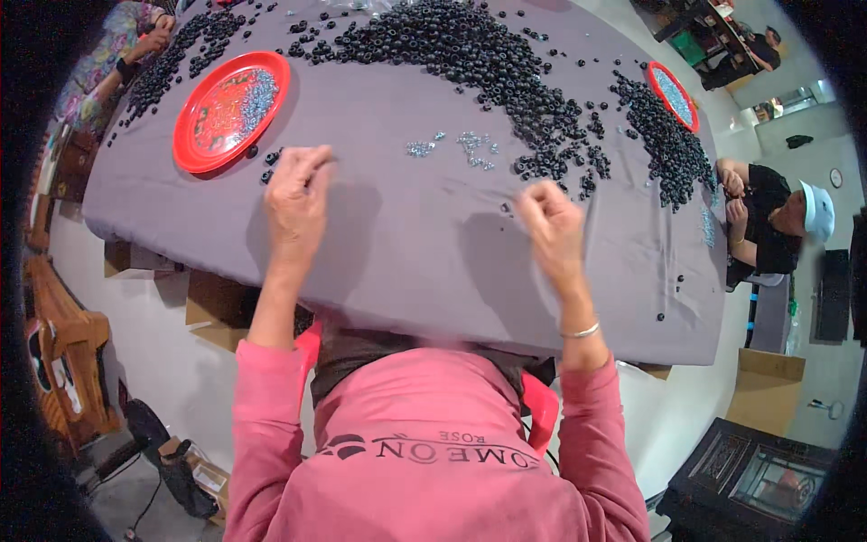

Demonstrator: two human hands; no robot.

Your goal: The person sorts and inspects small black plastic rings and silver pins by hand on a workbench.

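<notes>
My left hand (298,203) is raised over the grey tablecloth (397,271), its fingers pinched together. A small dark blur shows at its fingertips, too smeared to name. Across from it, my right hand (553,226) is also closed, and whatever it may hold is hidden. Between and beyond the hands lie little groups of shiny bluish pieces (476,149). A few black ring-shaped pieces (268,167) lie beside my left hand. To the left stands a red plate (183,140) holding many shiny small pieces. A long heap of black ring-shaped pieces (452,45) curves across the far side.
More black pieces (668,154) are heaped at the right, next to a second red plate (693,116). One person (99,77) sits at the far left, another in a white cap (818,212) at the right edge. A dark cabinet (722,465) stands at the lower right.
</notes>
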